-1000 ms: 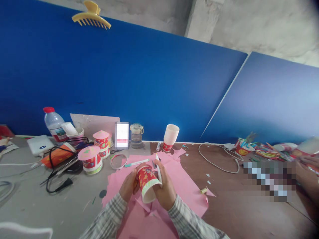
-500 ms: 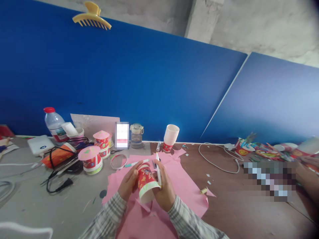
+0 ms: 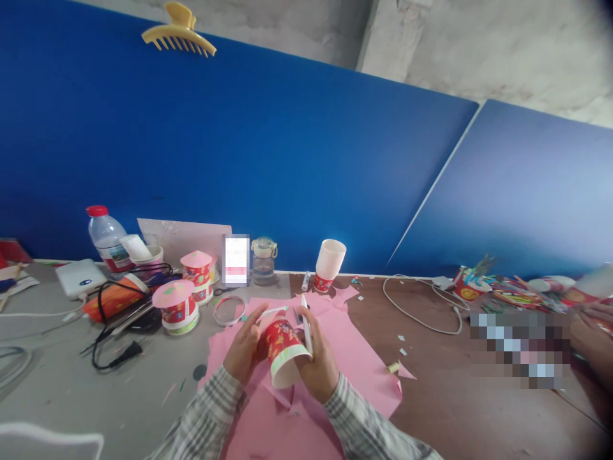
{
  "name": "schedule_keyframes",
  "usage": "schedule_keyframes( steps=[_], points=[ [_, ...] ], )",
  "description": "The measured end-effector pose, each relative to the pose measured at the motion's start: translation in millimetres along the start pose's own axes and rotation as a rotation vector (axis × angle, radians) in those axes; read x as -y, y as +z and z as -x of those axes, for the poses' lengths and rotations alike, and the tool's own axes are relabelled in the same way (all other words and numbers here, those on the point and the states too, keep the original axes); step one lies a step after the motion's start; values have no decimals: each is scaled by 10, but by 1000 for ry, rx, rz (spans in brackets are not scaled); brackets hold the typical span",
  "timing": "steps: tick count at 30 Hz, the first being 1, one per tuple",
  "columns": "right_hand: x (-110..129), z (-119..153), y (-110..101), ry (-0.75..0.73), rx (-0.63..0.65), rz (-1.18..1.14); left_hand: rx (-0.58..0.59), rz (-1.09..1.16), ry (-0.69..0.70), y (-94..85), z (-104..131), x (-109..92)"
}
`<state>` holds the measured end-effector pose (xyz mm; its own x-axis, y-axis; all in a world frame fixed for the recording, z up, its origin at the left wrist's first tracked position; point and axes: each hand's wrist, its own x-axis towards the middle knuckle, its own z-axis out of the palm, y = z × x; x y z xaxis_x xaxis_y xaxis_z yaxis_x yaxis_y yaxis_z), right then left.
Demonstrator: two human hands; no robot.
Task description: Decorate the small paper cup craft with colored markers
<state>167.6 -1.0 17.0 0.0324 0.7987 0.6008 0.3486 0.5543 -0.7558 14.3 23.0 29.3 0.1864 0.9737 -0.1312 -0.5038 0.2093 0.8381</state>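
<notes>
A red patterned paper cup (image 3: 283,345) with a green-marked pale rim is tilted between my hands, its open end facing down toward me. My left hand (image 3: 245,348) is curled round the cup's left side. My right hand (image 3: 320,361) grips the cup's right side and also has a white pen (image 3: 306,327) between its fingers, pointing up. Pink paper (image 3: 357,358) lies under both hands, with cut scraps around it. Part of a white and teal marker (image 3: 275,311) shows just behind the cup.
Two decorated cups with pink tops (image 3: 179,310) stand at the left, near a black cable (image 3: 103,364) and a bottle (image 3: 110,243). Behind the paper are a glass jar (image 3: 263,262) and stacked cups (image 3: 330,259). Another person's hand (image 3: 591,332) is at the far right.
The cup has turned slightly and shifted a little to the right. The fingers of my left hand have lifted and spread somewhat along its side.
</notes>
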Motion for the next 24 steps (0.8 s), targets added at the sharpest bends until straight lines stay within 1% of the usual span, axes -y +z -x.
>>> schedule_keyframes(
  steps=[3, 5, 7, 10, 14, 19, 24],
  points=[
    [-19, -4, -14, 25, -1, 3, 52, 19, -12, 27, 23, -14],
    [-31, -7, -22, 36, 1, 5, 44, 22, -25, 49, 23, -25],
    [-43, -6, -27, 47, 6, 8, -16, 13, -18, 47, -3, -25],
    [-59, 1, -27, 73, 11, 19, -151, 11, 38, -23, -82, 1],
    [-69, 10, -20, 84, 10, 31, -236, 18, 91, -168, -200, 63],
    [-53, 3, -15, 103, 26, 33, -312, 16, 107, -266, -272, 132],
    [-29, -9, -18, 112, 41, 8, -314, 22, 96, -250, -252, 107]
  ],
)
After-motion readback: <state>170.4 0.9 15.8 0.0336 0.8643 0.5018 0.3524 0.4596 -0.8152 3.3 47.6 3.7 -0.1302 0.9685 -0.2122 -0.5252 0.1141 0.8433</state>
